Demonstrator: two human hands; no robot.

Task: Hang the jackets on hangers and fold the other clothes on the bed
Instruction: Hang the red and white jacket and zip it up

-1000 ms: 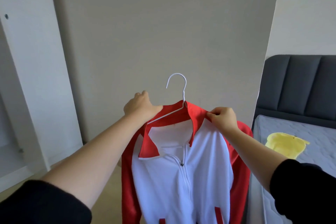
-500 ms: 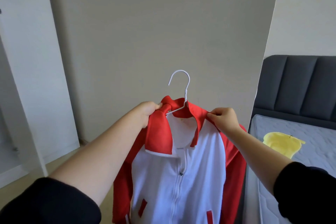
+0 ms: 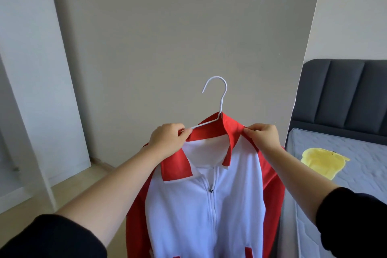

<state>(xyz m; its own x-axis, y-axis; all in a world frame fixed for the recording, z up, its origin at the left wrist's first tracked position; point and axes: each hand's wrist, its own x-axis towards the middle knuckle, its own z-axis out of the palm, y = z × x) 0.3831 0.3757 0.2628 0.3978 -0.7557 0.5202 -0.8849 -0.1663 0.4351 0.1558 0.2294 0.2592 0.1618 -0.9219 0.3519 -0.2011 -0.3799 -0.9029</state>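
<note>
A white and red zip jacket [image 3: 207,205] hangs in front of me on a white wire hanger [image 3: 217,98], whose hook sticks up above the red collar. My left hand [image 3: 167,140] grips the left shoulder of the jacket together with the hanger's wire arm. At the right shoulder seam, my right hand [image 3: 262,135] pinches the red fabric beside the collar. The zip is closed to just below the collar. The jacket's lower part runs out of view.
A bed with a grey quilted mattress [image 3: 345,163] and dark padded headboard [image 3: 343,94] stands at the right; a yellow garment [image 3: 320,161] lies on it. A beige wall panel [image 3: 178,37] is straight ahead, a white frame [image 3: 31,90] on the left.
My left hand has slid out along the hanger arm to the left shoulder, and the left collar flap has been laid flat. The jacket sits a little to the right of before.
</note>
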